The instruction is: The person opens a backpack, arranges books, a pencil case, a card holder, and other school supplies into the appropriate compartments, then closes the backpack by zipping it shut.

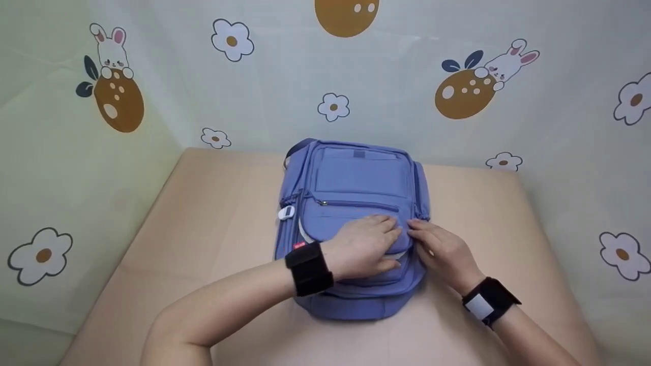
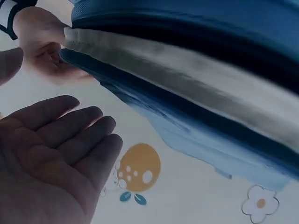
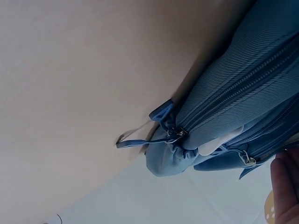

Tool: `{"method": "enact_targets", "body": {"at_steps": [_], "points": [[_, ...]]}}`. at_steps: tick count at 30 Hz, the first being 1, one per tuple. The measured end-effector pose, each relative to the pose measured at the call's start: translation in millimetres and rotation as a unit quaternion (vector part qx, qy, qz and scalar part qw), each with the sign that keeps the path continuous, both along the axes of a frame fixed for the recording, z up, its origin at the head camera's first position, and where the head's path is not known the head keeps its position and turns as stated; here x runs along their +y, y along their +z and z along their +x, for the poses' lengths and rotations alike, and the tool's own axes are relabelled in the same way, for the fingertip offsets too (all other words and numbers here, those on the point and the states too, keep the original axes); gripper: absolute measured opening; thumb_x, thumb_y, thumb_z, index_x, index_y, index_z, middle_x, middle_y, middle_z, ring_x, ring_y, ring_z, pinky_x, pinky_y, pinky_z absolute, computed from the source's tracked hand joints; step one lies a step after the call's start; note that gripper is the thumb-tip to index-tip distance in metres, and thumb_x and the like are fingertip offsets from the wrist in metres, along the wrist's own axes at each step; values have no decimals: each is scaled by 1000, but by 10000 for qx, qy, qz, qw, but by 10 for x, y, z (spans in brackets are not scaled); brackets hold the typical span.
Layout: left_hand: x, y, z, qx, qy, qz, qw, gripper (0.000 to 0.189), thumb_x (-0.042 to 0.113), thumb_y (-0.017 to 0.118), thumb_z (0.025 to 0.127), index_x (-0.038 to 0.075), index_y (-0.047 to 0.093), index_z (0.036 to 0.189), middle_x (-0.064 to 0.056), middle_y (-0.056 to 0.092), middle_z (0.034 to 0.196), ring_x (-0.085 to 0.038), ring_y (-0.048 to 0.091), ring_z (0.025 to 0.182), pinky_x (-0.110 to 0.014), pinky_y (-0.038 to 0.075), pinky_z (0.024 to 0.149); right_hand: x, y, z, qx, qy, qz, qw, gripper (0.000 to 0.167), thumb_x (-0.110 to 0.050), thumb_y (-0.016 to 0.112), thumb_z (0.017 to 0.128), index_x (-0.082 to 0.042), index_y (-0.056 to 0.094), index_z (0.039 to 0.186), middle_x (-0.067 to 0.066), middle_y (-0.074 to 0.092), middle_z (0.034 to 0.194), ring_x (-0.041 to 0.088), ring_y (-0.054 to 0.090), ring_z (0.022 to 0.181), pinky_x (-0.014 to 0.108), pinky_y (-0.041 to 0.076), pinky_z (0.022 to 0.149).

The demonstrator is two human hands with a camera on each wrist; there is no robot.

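A blue backpack (image 1: pixel 361 175) lies front side up on the table, with zippered pockets across its front. My left hand (image 1: pixel 363 246) is over the lower front pocket (image 1: pixel 330 223), fingers straight; its palm and spread fingers show beside the bag in the left wrist view. At the pocket's right edge, my right hand (image 1: pixel 447 251) holds the edge between bent fingers and thumb. A pale trim strip (image 2: pixel 187 70) runs along the pocket in the left wrist view. Zipper pulls (image 3: pixel 177 134) hang at the bag's side in the right wrist view, close to my right fingers (image 3: pixel 282 182).
The beige table (image 1: pixel 218 218) extends around the bag. Behind and beside it hangs a pale curtain (image 1: pixel 285 76) printed with rabbits and flowers. A white tag (image 1: pixel 286 213) and a red label (image 1: pixel 299 245) are on the bag's left side. Black bands wrap both wrists.
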State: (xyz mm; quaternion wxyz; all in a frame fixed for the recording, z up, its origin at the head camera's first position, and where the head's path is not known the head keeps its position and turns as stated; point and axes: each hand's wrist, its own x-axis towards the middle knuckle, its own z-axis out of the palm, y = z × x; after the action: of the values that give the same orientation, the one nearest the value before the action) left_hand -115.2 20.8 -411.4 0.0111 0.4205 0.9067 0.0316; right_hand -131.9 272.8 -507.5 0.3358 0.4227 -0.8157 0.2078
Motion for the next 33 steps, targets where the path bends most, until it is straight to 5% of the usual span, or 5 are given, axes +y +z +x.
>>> {"method": "enact_targets", "body": {"at_steps": [9, 14, 19, 24, 33], "points": [[113, -175, -100, 273, 64, -210, 9994, 63, 47, 61, 100, 5, 53, 148, -13, 47, 155, -26, 40, 146, -36, 33, 117, 24, 14, -29, -351, 150, -234, 9990, 29, 2, 66, 86, -1, 73, 114, 13, 70, 125, 31, 68, 113, 32, 49, 102], [107, -213, -107, 406, 33, -62, 9991, 55, 40, 61, 101, 7, 58, 144, -12, 50, 153, -25, 42, 144, -36, 36, 116, 77, 51, -143, -700, -416, -642, 9946, 31, 7, 67, 86, -1, 74, 116, 12, 72, 121, 29, 69, 110, 30, 49, 101], [113, -242, -106, 722, -73, -71, 9973, 47, 28, 63, 99, 6, 62, 141, -12, 55, 148, -25, 47, 140, -34, 38, 114, 78, 117, -323, -1785, -1449, -762, 9702, 33, 1, 70, 90, 0, 71, 122, 17, 71, 120, 36, 66, 112, 47, 51, 96], [128, -260, -115, 858, -87, -123, 9962, 45, 26, 64, 97, 7, 64, 138, -11, 58, 145, -24, 49, 139, -33, 39, 113, 27, 158, -501, -2852, -1655, -623, 9420, 32, -3, 67, 94, 5, 68, 125, 24, 67, 125, 44, 60, 119, 56, 43, 104], [137, -243, -143, 437, 52, -231, 9988, 54, 36, 68, 98, 8, 59, 143, -11, 51, 152, -24, 43, 144, -34, 34, 116, -2, 96, -618, -2808, -1719, -961, 9393, 17, -2, 72, 90, 2, 76, 107, 19, 72, 109, 38, 63, 106, 51, 46, 97]]}}
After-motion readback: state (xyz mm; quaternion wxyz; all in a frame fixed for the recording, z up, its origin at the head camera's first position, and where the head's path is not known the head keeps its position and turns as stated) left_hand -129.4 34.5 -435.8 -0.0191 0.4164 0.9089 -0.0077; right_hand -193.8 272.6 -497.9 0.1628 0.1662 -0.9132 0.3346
